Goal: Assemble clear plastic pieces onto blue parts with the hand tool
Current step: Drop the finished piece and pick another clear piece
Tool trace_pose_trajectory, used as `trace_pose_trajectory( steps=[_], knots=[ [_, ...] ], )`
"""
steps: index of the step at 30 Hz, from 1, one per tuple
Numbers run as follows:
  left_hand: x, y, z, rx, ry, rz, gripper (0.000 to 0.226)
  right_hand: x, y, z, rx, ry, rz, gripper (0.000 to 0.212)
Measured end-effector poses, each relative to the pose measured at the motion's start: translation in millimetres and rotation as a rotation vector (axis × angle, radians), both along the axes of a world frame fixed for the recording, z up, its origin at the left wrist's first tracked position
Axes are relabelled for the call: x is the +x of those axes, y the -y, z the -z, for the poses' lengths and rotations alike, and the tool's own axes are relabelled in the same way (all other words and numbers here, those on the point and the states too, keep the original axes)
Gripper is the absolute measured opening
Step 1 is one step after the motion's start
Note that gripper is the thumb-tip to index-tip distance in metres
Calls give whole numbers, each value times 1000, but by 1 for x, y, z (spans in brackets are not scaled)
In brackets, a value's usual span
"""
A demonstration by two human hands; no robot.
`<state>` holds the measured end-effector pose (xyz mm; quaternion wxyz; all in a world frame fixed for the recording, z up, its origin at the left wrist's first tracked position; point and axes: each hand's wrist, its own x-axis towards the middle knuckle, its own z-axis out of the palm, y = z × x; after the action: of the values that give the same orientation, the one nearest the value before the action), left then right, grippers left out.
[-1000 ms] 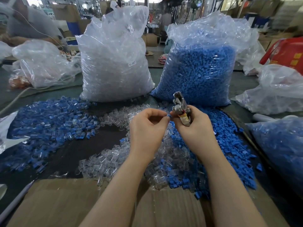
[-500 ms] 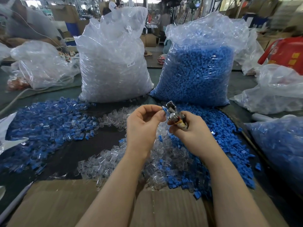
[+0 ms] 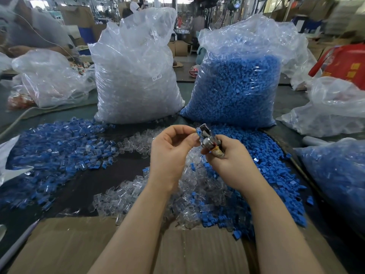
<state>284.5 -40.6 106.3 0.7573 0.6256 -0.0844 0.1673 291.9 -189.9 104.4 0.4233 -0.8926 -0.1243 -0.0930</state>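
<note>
Clear bag (image 3: 136, 80) holds clear pieces, its neighbour bag (image 3: 235, 86) blue parts; right hand (image 3: 231, 161) grips tool (image 3: 209, 142), left hand (image 3: 169, 151) pinches blue part (image 3: 198, 131).

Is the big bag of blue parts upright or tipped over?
Upright. The bag of blue parts stands on the table beside the bag of clear pieces, its open mouth crumpled at the top.

head cam | looks forward and down | close above table (image 3: 83, 186) | single view

Two filled bags (image 3: 138, 76) stand side by side at bench (image 3: 83, 186) rear | loose pieces (image 3: 55, 151) spread before them | cardboard (image 3: 79, 250) at near edge
</note>
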Motion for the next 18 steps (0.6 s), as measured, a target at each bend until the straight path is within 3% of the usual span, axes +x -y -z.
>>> trace_pose_trajectory(
  steps=[14,18],
  knots=[
    [1,-1,-1,2,-34,-4,17,1,-3,3,-103,58,34,5],
    [4,-23,-6,153,-68,-85,18,2,-2,6,-152,108,81,7]
  ],
)
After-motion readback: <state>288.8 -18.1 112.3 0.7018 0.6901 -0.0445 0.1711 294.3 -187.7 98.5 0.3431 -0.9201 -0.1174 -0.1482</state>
